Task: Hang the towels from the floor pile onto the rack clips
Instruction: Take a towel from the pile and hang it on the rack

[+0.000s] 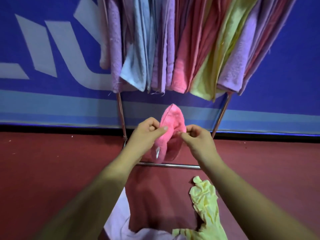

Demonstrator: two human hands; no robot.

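Observation:
A pink towel (170,121) hangs bunched between my two hands, in front of the rack's lower frame. My left hand (147,134) pinches its left edge with thumb and curled fingers. On the other side, my right hand (197,137) pinches its right edge. A small white label shows on the towel's lower part. Above, the metal rack (121,115) carries several hung towels (173,49) in lilac, blue, pink and yellow; the clips are out of view. On the floor near me lie a crumpled yellow towel (204,201) and a lilac towel (119,220).
The rack's chrome base bar (169,165) crosses the red floor just under my hands. A blue wall with white lettering (52,49) stands right behind the rack. Red floor stretches to the left and right.

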